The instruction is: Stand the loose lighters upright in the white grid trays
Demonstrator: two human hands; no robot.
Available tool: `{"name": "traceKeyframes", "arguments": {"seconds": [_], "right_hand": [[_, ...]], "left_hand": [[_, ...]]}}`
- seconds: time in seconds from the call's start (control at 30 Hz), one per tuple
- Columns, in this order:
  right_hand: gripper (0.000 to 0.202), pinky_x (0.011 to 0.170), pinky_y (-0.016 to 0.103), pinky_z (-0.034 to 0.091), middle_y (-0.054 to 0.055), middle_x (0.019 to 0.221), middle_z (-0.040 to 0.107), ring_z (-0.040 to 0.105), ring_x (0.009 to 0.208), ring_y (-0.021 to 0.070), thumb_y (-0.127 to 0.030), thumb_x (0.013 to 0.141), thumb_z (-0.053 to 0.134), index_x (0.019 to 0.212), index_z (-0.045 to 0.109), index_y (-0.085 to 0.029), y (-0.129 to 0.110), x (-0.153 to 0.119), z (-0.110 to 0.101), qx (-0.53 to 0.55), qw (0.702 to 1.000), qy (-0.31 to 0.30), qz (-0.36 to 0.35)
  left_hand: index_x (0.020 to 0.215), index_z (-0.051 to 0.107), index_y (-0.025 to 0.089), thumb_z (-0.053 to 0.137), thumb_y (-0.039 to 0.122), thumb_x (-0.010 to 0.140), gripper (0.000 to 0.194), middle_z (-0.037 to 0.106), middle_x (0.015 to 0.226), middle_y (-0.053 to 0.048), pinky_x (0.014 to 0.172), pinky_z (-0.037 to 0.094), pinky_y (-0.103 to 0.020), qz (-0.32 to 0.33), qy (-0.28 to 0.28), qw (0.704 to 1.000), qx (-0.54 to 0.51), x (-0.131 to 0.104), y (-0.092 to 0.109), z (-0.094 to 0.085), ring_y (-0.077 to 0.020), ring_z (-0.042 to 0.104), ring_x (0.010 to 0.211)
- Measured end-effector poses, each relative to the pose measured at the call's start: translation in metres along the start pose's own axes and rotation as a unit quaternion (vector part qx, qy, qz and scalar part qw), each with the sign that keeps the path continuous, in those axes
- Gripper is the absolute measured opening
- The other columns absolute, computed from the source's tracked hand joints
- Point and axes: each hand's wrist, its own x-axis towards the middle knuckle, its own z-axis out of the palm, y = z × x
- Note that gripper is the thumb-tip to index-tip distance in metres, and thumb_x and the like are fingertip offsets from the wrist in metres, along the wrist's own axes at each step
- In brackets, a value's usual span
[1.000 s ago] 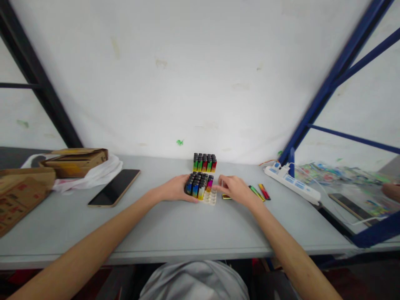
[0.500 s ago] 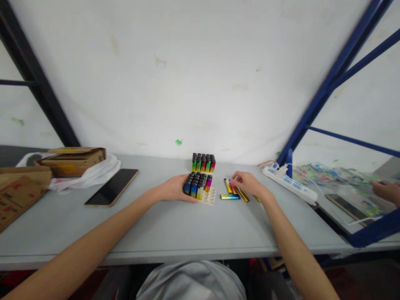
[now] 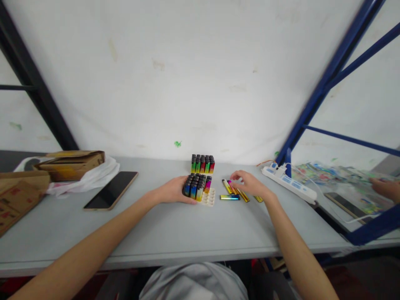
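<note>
A white tray (image 3: 208,198) with round-edged slots holds several upright lighters (image 3: 193,188), black-topped with shiny blue, yellow and pink bodies. Its right-hand slots show bare. My left hand (image 3: 175,190) wraps round the left side of this group, thumb along the front. Over to the right, several loose lighters (image 3: 234,190) lie flat in a loose cluster, one blue and yellow lighter (image 3: 230,197) crosswise in front. My right hand (image 3: 248,183) hovers over the cluster, fingers bent and apart; nothing shows between them. Part of the cluster is hidden under it.
Behind the tray stands a second block of upright lighters (image 3: 203,164). A phone (image 3: 111,190), a cardboard box (image 3: 71,166) and a paper bag (image 3: 23,196) lie left. A power strip (image 3: 290,185) lies right, by a blue frame (image 3: 312,104). Beyond it is another person's hand (image 3: 386,188).
My right hand has lifted slightly off the loose lighters and its fingers have spread a little. My left hand stays on the group in the tray. The view has shifted slightly.
</note>
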Motion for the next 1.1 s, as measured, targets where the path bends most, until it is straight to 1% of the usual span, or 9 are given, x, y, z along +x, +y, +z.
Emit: {"name": "traceKeyframes", "arguments": {"seconds": [0.13,0.27,0.4,0.53,0.63,0.7,0.83,0.97,1.1], "right_hand": [[0.017,0.08,0.029,0.051,0.006,0.093,0.074,0.067,0.086,0.0192,-0.032,0.092,0.064,0.095,0.07,-0.017,0.0,-0.001,-0.009,0.011,0.999,-0.024,0.022],[0.018,0.083,0.033,0.05,0.01,0.096,0.074,0.067,0.084,0.021,-0.023,0.092,0.06,0.104,0.07,-0.015,0.026,-0.003,-0.023,-0.105,0.982,0.102,0.119],[0.023,0.088,0.035,0.05,0.015,0.101,0.074,0.069,0.093,0.0253,-0.023,0.094,0.055,0.109,0.07,-0.013,0.064,-0.014,-0.039,-0.183,0.928,0.204,0.252],[0.026,0.083,0.038,0.053,0.016,0.095,0.075,0.072,0.094,0.0302,-0.038,0.09,0.066,0.096,0.073,-0.014,0.082,-0.031,-0.049,-0.166,0.9,0.11,0.387],[0.035,0.071,0.037,0.057,0.017,0.088,0.076,0.074,0.085,0.0292,-0.051,0.085,0.071,0.086,0.072,-0.015,0.079,-0.04,-0.05,-0.051,0.892,0.028,0.448],[0.035,0.064,0.034,0.058,0.017,0.089,0.077,0.074,0.08,0.0267,-0.048,0.084,0.073,0.092,0.07,-0.015,0.074,-0.042,-0.048,0.034,0.882,0.01,0.47],[0.035,0.058,0.029,0.059,0.014,0.088,0.077,0.074,0.072,0.022,-0.032,0.081,0.078,0.108,0.066,-0.014,0.061,-0.033,-0.036,0.08,0.895,-0.004,0.439],[0.031,0.053,0.024,0.056,0.012,0.09,0.078,0.072,0.065,0.0187,-0.034,0.082,0.077,0.103,0.069,-0.014,0.043,-0.017,-0.019,0.068,0.941,-0.039,0.33],[0.024,0.053,0.022,0.051,0.011,0.09,0.078,0.07,0.062,0.016,-0.034,0.094,0.064,0.105,0.072,-0.015,0.027,-0.009,-0.013,-0.004,0.968,-0.047,0.246]], "left_hand": [[0.133,0.062,0.023,0.085,0.062,0.064,0.083,0.069,0.132,-0.006,0.106,0.049,-0.038,-0.004,0.0,1.0,0.0,0.0,0.001,0.0,-0.0319,0.064,0.12],[0.134,0.061,0.023,0.085,0.062,0.064,0.084,0.069,0.132,-0.006,0.105,0.049,-0.039,-0.002,0.004,1.0,0.002,0.0,0.001,0.0,-0.0325,0.064,0.119],[0.134,0.061,0.021,0.085,0.061,0.065,0.083,0.069,0.132,-0.006,0.106,0.049,-0.041,0.003,0.007,1.0,-0.001,-0.001,0.001,0.0,-0.0334,0.064,0.119],[0.134,0.061,0.022,0.085,0.061,0.064,0.084,0.069,0.132,-0.006,0.106,0.049,-0.041,-0.005,0.004,1.0,-0.001,0.0,-0.002,0.0,-0.0331,0.064,0.12],[0.135,0.06,0.023,0.086,0.061,0.064,0.085,0.069,0.133,-0.006,0.106,0.049,-0.041,0.0,0.005,1.0,-0.005,0.0,-0.003,0.001,-0.0331,0.064,0.121],[0.135,0.061,0.022,0.085,0.06,0.065,0.084,0.069,0.133,-0.006,0.107,0.049,-0.042,0.004,0.01,1.0,-0.004,0.0,-0.003,0.001,-0.0336,0.063,0.121],[0.133,0.061,0.023,0.086,0.059,0.064,0.082,0.069,0.132,-0.007,0.106,0.05,-0.042,0.002,0.005,1.0,-0.009,-0.001,-0.001,0.001,-0.0329,0.064,0.12],[0.134,0.06,0.023,0.086,0.058,0.064,0.082,0.068,0.134,-0.007,0.107,0.049,-0.041,-0.002,0.006,1.0,-0.004,-0.001,0.0,0.001,-0.0323,0.064,0.121],[0.134,0.061,0.023,0.086,0.062,0.062,0.085,0.068,0.133,-0.007,0.107,0.049,-0.04,-0.003,0.008,1.0,-0.006,-0.001,-0.001,0.001,-0.033,0.064,0.121]]}}
